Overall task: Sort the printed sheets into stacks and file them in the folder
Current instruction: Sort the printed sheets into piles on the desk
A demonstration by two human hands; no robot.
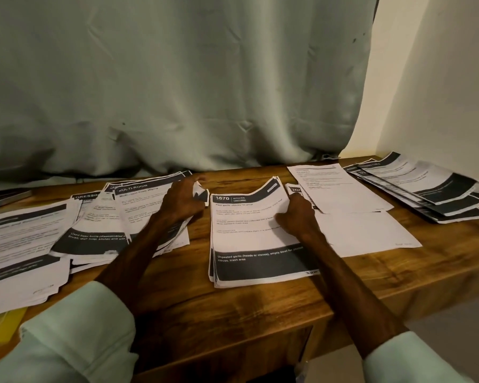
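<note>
A stack of printed sheets headed "1670 KITCHEN" (249, 239) lies in the middle of the wooden desk (260, 305). My right hand (296, 214) grips this stack's upper right edge, which curls upward. My left hand (181, 200) holds the curled top corner of a loose pile headed "MULTI-ROOM" (138, 214) just left of the middle stack. More sheets with dark bands (20, 244) spread over the desk's left end. White sheets (351, 217) lie right of the middle stack, and a fanned pile (426, 186) sits at the far right. A yellow folder (0, 324) peeks out at the lower left.
A grey-green curtain (177, 92) hangs right behind the desk and touches its back edge. A cream wall (440, 78) closes the right side. A dark flat object (6, 196) lies at the desk's far left rear. The desk's front edge runs close to my sleeves.
</note>
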